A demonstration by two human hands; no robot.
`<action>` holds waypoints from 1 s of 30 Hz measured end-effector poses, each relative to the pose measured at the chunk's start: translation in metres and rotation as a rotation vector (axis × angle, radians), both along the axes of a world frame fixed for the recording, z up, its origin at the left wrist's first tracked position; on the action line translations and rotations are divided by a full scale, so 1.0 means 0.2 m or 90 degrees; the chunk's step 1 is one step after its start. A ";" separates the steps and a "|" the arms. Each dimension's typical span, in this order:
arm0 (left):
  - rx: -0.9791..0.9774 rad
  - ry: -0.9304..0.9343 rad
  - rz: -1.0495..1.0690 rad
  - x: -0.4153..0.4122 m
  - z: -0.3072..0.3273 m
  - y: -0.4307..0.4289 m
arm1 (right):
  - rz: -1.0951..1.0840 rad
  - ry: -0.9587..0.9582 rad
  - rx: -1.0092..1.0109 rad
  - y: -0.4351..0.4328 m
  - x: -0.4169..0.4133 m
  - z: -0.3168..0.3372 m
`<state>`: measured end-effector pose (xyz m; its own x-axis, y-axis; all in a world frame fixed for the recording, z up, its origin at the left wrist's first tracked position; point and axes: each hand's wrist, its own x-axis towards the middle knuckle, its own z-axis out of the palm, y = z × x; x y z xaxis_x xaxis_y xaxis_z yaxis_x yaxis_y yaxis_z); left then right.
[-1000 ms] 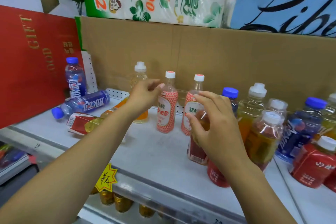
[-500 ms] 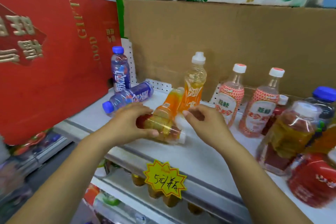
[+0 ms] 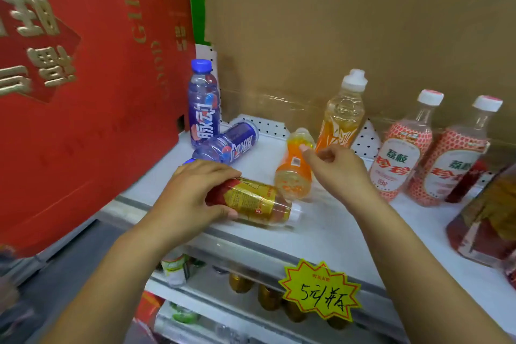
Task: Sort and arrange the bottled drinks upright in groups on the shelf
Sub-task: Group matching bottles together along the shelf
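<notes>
My left hand (image 3: 192, 198) grips a red-and-gold tea bottle (image 3: 259, 204) lying on its side near the front of the white shelf (image 3: 335, 232). My right hand (image 3: 335, 167) hovers with curled fingers beside an orange drink bottle (image 3: 293, 170) that lies tipped over, a fingertip touching its neck. Behind that one, an upright orange drink bottle (image 3: 343, 114) with a white cap stands. At the back left a blue bottle (image 3: 203, 103) stands upright and another blue bottle (image 3: 229, 145) lies flat. Two lychee bottles (image 3: 402, 148) (image 3: 458, 156) with red-dotted labels stand at the right.
A red gift box (image 3: 83, 92) walls the shelf's left side and brown cardboard (image 3: 335, 36) backs it. More tea bottles (image 3: 485, 226) crowd the right edge. A yellow price tag (image 3: 321, 290) hangs on the shelf's front rail, with a lower shelf of bottles beneath.
The view swung left, off the right-hand bottles. My left hand came down from the upright orange bottle onto the lying tea bottle. My right hand left the dark tea bottle and reached the tipped orange bottle.
</notes>
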<state>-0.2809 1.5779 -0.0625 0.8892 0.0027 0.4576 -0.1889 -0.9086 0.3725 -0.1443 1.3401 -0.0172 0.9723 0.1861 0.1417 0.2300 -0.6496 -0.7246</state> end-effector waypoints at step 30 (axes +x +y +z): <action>-0.654 -0.047 0.097 0.09 -0.04 -0.06 | 0.114 0.193 0.427 -0.05 -0.32 -0.25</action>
<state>-0.2626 1.5657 -0.0712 0.8170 0.5310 0.2247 -0.1525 -0.1768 0.9724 -0.2084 1.3300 -0.0670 0.9498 0.3127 0.0111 0.0177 -0.0183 -0.9997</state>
